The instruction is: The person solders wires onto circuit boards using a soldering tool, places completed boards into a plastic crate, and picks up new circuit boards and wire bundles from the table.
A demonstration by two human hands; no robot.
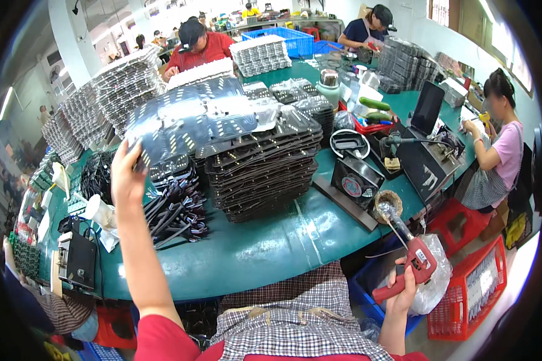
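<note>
My left hand (pixel 127 174) is raised over the table and grips the near corner of a clear plastic tray (pixel 193 120) lifted above a tall stack of dark trays (pixel 265 162). My right hand (pixel 403 287) is low at the right, off the table's edge, closed on the red handle of a glue gun (pixel 412 256) whose metal nozzle points up toward the table. A clear plastic bag (pixel 436 277) hangs behind that gun.
A pile of small wired parts (pixel 174 213) lies left of the stack. A small fan (pixel 356 179), a black box (pixel 427 162) and red crates (pixel 470 295) sit to the right. Other people work around the green table (pixel 271 246).
</note>
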